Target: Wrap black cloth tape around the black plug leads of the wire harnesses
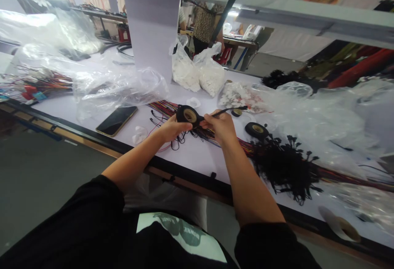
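Observation:
My left hand is closed on a roll of black tape, its tan core facing up toward me. Close beside it, my right hand pinches a black cable whose dark connector end points off to the right. The tape roll and the cable meet between my hands; whether tape is stuck to the cable I cannot tell. Under both hands runs a bundle of red, yellow and black wires, with thin black leads hanging from it toward me.
A phone lies at left. Another black tape roll and a heap of black connectors are at right. Bags of white parts stand behind, below a shelf. Plastic bags spread on both sides. A person stands beyond.

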Tool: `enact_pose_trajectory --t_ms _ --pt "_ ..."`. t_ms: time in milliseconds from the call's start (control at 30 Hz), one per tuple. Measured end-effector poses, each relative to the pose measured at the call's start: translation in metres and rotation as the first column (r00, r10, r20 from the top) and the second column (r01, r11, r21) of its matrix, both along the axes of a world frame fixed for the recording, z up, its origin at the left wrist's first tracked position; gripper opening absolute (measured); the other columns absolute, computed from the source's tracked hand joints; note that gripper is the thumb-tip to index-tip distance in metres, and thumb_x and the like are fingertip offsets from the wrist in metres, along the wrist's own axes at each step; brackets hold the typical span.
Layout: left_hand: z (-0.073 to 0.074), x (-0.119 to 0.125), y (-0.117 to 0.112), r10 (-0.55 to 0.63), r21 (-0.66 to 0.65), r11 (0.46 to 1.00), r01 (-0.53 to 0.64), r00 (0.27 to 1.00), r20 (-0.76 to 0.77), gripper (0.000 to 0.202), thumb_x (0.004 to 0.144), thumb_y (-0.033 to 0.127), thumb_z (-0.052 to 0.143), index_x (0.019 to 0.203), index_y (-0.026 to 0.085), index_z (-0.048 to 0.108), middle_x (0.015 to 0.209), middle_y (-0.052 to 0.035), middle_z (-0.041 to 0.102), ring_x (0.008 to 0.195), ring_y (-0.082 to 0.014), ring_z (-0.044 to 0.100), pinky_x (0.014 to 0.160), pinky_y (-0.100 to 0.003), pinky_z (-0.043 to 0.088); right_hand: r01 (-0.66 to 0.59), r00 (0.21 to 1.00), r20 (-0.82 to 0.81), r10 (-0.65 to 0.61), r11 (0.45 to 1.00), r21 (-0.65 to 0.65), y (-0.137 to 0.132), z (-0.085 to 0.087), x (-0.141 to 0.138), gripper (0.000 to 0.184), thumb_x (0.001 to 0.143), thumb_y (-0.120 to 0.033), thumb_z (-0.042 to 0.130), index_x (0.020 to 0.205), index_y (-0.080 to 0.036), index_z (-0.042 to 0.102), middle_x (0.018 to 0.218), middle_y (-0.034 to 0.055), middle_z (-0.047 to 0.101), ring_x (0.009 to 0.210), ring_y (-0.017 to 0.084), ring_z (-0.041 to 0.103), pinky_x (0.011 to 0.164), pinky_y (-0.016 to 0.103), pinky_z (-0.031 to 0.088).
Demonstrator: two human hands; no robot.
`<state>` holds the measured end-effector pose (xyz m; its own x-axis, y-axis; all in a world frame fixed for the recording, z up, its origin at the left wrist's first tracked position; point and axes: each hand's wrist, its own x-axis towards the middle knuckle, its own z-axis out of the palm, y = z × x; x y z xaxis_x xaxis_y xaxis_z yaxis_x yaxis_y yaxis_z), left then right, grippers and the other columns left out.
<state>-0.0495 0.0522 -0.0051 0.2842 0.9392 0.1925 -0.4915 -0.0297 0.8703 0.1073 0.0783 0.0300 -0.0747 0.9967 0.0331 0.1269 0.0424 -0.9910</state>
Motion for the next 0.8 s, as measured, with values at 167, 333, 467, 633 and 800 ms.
enact_pose_trajectory --t_ms 167,333,467,633,800 --pt "0.004 -0.003 -0.004 -0.077 0.168 0.977 0.135 0.947 -0.311 0.049 0.046 0.025 0.081 0.088 0.016 0.056 0.088 -0.0019 0.060 0.083 -0.0134 0.057 0.076 -0.026 0.045 -0.066 0.991 0.129 0.044 0.983 0.171 0.003 0.000 0.011 0.018 0.057 -0.027 0.068 0.054 -0.019 0.052 0.050 -0.0038 0.057 0.048 0.011 0.053 0.053 0.026 0.045" --pt "-0.006 0.007 0.003 0.319 0.283 0.937 -0.203 0.829 -0.460 0.028 0.062 0.023 0.069 0.074 0.017 0.045 0.067 0.0057 0.047 0.060 -0.0062 0.045 0.060 -0.021 0.038 -0.162 0.978 0.167 0.122 0.953 0.254 -0.001 0.000 0.006 0.018 0.055 -0.030 0.070 0.055 -0.019 0.055 0.065 -0.0018 0.061 0.061 0.012 0.055 0.060 0.027 0.044" --pt "-0.010 0.008 0.003 0.471 0.398 0.872 -0.285 0.710 -0.523 0.015 0.068 0.020 0.060 0.071 0.018 0.046 0.062 0.0060 0.046 0.057 -0.0067 0.042 0.058 -0.020 0.034 -0.109 0.977 0.200 0.069 0.974 0.196 -0.006 -0.004 -0.005 0.021 0.059 -0.036 0.068 0.059 -0.020 0.054 0.050 -0.0057 0.049 0.046 0.008 0.046 0.045 0.022 0.036" --pt "-0.010 0.007 0.000 0.526 0.419 0.844 -0.335 0.669 -0.525 0.013 0.072 0.023 0.059 0.066 0.017 0.048 0.056 0.0054 0.048 0.054 -0.0075 0.044 0.055 -0.020 0.033 -0.176 0.976 0.141 0.165 0.981 0.076 -0.007 -0.011 -0.013 0.022 0.063 -0.038 0.066 0.070 -0.021 0.054 0.048 -0.0056 0.054 0.043 0.011 0.053 0.044 0.023 0.042" --pt "-0.001 0.012 -0.001 0.375 0.130 0.927 -0.352 0.872 -0.314 0.009 0.074 0.019 0.057 0.069 0.016 0.050 0.052 0.0044 0.055 0.047 -0.0071 0.051 0.052 -0.020 0.040 -0.048 0.988 0.152 0.017 0.978 0.203 -0.005 -0.013 -0.011 0.019 0.066 -0.036 0.064 0.068 -0.022 0.051 0.060 -0.0031 0.061 0.058 0.015 0.063 0.060 0.030 0.052"
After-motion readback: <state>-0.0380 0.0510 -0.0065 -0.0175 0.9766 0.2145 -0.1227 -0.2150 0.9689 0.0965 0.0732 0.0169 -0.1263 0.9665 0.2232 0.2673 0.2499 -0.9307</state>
